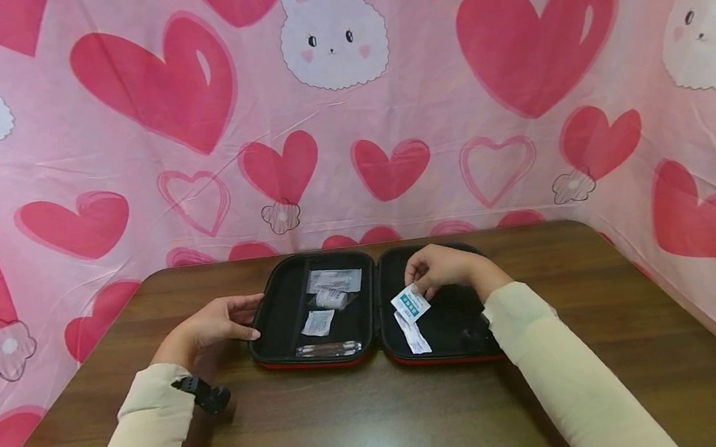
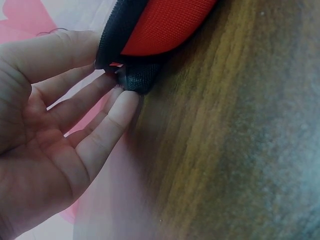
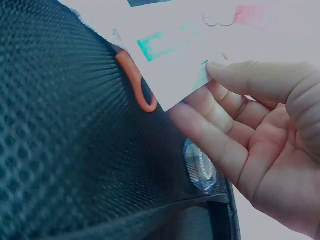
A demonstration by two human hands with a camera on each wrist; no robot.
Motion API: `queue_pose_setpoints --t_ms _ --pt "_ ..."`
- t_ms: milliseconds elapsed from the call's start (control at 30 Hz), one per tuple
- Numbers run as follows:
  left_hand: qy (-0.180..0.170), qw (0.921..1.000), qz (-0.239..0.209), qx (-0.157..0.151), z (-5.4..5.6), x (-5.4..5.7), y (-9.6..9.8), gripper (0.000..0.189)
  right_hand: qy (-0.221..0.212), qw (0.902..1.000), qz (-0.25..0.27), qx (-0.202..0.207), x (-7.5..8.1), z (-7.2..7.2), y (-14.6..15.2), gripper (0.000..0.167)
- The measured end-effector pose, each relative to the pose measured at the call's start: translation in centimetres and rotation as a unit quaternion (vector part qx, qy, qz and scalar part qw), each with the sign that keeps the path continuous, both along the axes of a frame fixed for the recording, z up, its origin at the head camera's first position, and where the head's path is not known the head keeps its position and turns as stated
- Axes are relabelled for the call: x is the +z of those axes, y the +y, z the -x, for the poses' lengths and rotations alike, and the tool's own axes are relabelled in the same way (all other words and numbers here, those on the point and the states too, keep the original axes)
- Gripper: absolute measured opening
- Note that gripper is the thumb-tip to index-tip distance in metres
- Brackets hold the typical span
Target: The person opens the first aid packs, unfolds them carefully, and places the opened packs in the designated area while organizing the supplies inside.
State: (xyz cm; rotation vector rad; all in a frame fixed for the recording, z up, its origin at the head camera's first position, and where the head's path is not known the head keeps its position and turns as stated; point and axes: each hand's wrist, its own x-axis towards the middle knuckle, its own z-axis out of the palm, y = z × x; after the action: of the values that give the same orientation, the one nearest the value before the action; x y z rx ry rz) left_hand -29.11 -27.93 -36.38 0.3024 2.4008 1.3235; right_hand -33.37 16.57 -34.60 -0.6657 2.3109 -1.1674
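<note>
A black zip case (image 1: 275,315) with red outer sides lies unfolded on the table. My left hand (image 1: 219,321) holds its left edge between thumb and fingers; the left wrist view shows the thumb and fingertips against the black rim, beside the red shell (image 2: 167,27). Over the right half, my right hand (image 1: 444,269) pinches a small white-and-teal sachet (image 1: 411,305) by one corner. Just below it is a white wrapped packet (image 1: 415,333), partly covered by the sachet. In the right wrist view, black mesh (image 3: 75,125) and an orange loop (image 3: 134,80) show beside the sachet.
The left half holds clear-wrapped supplies (image 1: 334,280), a small white roll (image 1: 331,299), a white packet (image 1: 318,323) and thin clear-wrapped sticks (image 1: 329,350). A brown wooden table (image 1: 329,428) extends around the case, with a pink heart-patterned cloth (image 1: 332,122) behind.
</note>
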Motion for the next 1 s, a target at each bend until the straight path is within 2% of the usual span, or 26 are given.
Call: queue_pose_setpoints --t_ms 167,533,800,1000 --pt "0.003 1.0 0.005 0.001 0.0 0.0 0.0 0.084 -0.013 0.999 0.039 -0.017 0.4 -0.4 0.5 0.007" --pt "0.001 1.0 0.003 -0.002 -0.1 0.0 0.0 0.082 0.01 0.9957 0.067 -0.064 0.7 -1.1 1.9 0.012" --pt "-0.001 1.0 0.005 0.0 -0.1 0.0 0.0 0.083 0.028 0.9926 0.057 -0.104 0.9 -1.8 2.6 0.016" --pt "0.0 1.0 0.003 -0.001 -0.2 0.0 0.0 0.082 0.033 0.9872 0.048 -0.149 1.1 -2.3 3.1 0.016"
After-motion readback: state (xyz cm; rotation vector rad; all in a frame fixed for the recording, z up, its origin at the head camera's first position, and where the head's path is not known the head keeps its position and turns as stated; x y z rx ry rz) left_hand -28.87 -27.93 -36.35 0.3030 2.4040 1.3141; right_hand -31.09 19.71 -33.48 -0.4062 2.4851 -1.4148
